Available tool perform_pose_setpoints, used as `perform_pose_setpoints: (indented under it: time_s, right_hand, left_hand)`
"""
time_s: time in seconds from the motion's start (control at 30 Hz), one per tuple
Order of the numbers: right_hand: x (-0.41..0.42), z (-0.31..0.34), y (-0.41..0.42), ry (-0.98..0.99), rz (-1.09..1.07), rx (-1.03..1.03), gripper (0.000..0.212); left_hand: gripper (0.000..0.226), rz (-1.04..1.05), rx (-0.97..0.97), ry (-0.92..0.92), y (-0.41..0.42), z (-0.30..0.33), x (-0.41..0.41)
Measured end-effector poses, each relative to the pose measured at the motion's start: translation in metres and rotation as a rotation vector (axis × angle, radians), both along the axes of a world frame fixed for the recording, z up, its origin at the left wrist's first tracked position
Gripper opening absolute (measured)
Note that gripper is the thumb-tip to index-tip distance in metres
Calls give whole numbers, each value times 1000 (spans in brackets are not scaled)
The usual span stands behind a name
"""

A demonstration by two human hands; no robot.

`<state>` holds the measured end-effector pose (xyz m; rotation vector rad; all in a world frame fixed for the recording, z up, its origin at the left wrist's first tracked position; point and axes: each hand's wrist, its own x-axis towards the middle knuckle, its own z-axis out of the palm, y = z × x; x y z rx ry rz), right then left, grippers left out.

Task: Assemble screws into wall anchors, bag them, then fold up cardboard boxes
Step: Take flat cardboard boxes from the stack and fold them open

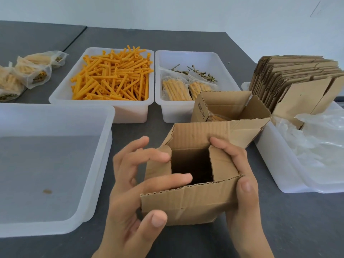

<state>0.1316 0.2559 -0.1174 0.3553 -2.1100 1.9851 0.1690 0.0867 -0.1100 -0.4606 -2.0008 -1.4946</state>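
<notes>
- A small cardboard box sits low in the middle, between the left hand and the right hand.
- Another open box is just behind it.
- A tray of wall anchors is upper middle; a tray of screws is right of it.
- Flat boxes stand far right.

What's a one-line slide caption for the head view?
Both hands, left hand and right hand, fold flaps on a cardboard box beside bins of orange wall anchors and screws.
</notes>
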Motion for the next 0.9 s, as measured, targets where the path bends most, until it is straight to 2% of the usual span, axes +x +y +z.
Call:
perform_pose_setpoints:
  time_s: [0.03, 0.1, 0.2, 0.27, 0.37, 0.43, 0.5, 0.57, 0.63, 0.67, 0.77, 0.83, 0.9]
  right_hand:
    - [-2, -1, 0, -7, -44, 2, 65]
    - [-5, 0, -2, 29, -52, 40, 73]
    - [-4, -5, -1, 104, -67, 103, 73]
    - [-2, -8, 1, 172, -86, 156, 71]
    - [-1, -8, 6, 182, -99, 183, 69]
    - [-1, -8, 7, 188, -102, 176, 63]
    - [1, -6, 4, 193, -79, 146, 49]
    - [4, -5, 3, 135, -40, 71, 36]
    - [9, 0, 1, 74, 1, 29, 32]
    - [11, 2, 0, 50, 13, 2, 31]
    - [12, 9, 0, -52, 32, -120, 46]
    - [12, 12, 1, -117, 49, -150, 63]
    - [12, 14, 0, -131, 57, -101, 71]
  left_hand:
    - [44, -14, -30, -20, -4, 3, -1]
    - [46, -46, -114, -73, -8, 15, -3]
    - [50, -60, -239, -186, -10, 23, -6]
    - [38, -60, -357, -235, -12, 27, -7]
    - [36, 22, -437, -232, -12, 28, -7]
    - [49, 32, -373, -236, -8, 24, -5]
    - [62, -28, -197, -299, -3, 21, -3]
    - [58, -18, -68, -272, 3, 15, -1]
    - [46, 79, 12, -182, 11, 9, -1]
    - [47, 95, 124, -176, 15, 8, -2]
    - [61, 79, 378, -147, 19, 4, -5]
    - [60, 36, 434, -167, 16, 3, -5]
    - [56, -10, 407, -228, 12, 6, -3]
